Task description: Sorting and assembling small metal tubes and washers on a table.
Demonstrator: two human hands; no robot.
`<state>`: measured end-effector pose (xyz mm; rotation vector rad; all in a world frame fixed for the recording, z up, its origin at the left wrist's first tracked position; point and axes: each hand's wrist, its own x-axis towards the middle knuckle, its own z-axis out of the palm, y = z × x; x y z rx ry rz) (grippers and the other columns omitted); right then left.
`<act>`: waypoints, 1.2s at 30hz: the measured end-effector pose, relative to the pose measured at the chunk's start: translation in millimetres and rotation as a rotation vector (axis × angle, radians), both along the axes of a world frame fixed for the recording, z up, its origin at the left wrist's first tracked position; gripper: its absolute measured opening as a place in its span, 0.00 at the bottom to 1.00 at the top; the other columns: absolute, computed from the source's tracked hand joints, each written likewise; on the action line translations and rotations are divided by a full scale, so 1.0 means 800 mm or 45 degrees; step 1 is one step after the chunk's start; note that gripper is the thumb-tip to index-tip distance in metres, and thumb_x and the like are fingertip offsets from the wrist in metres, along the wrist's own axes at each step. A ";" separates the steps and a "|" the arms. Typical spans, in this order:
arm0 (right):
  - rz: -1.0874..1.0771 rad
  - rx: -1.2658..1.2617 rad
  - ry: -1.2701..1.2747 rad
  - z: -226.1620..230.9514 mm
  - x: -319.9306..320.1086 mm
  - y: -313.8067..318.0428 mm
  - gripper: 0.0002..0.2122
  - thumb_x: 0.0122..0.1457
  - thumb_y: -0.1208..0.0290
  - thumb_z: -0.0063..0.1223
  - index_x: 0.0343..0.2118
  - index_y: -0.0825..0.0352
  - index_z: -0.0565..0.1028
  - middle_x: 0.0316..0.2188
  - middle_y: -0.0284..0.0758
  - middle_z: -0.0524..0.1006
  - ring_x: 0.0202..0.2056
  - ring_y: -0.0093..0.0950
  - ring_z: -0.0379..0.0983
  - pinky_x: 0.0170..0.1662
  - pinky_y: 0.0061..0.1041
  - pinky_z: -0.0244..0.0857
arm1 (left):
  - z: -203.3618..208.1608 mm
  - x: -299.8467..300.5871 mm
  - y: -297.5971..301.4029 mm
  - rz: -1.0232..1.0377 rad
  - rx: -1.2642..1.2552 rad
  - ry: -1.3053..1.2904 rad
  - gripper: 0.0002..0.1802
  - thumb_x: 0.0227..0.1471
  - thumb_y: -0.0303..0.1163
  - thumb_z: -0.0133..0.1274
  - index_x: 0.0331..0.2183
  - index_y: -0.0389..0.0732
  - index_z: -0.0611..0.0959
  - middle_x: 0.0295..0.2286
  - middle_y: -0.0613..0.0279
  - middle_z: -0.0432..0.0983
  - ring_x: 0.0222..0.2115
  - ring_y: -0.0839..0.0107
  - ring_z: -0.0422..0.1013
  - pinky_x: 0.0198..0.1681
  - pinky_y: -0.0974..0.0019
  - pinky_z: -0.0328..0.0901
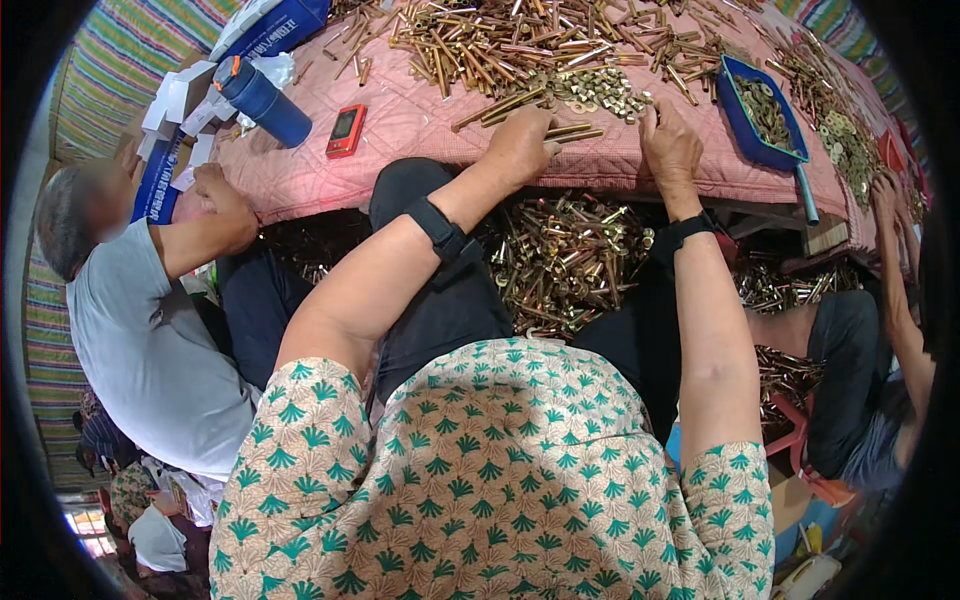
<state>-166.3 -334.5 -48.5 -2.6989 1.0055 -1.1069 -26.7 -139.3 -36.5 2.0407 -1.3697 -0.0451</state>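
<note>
My left hand (520, 150) is closed around several long brass-coloured bolts (575, 133), their ends sticking out on both sides of the fingers. Right of it, my right hand (672, 152) has thumb and fingers drawn together at the near edge of a small heap of nuts (600, 88). Whatever is between those fingertips is too small to make out. Behind both hands spreads a big loose pile of similar bolts (470, 45) on the pink quilted table cover (400, 130).
A blue scoop tray (735, 75) of washers lies at the right. To the left are a red handheld device (346, 130), a blue bottle (265, 100) and white boxes (188, 95). Finished-looking bolts (570, 260) heap below the table edge. People sit on either side.
</note>
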 end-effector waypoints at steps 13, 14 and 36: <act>0.061 -0.007 -0.007 -0.002 -0.001 -0.003 0.08 0.57 0.62 0.46 0.32 0.60 0.71 0.25 0.39 0.77 0.28 0.43 0.74 0.30 0.42 0.67 | 0.005 0.015 0.021 0.023 -0.007 0.676 0.09 0.52 0.32 0.53 0.32 0.37 0.77 0.24 0.57 0.74 0.27 0.64 0.73 0.30 0.65 0.67; 0.082 0.074 0.007 -0.001 0.000 -0.005 0.08 0.57 0.63 0.47 0.33 0.60 0.72 0.26 0.39 0.77 0.28 0.43 0.74 0.31 0.41 0.67 | 0.008 0.014 0.029 -0.004 -0.007 1.287 0.08 0.55 0.32 0.52 0.33 0.38 0.77 0.25 0.61 0.74 0.27 0.71 0.73 0.29 0.70 0.67; 0.647 0.127 0.010 -0.001 0.081 0.034 0.08 0.49 0.71 0.57 0.31 0.69 0.76 0.25 0.44 0.73 0.31 0.44 0.72 0.36 0.38 0.66 | -0.018 0.000 0.057 -0.211 -0.374 1.903 0.11 0.54 0.30 0.53 0.41 0.41 0.75 0.29 0.67 0.77 0.22 0.82 0.70 0.24 0.79 0.65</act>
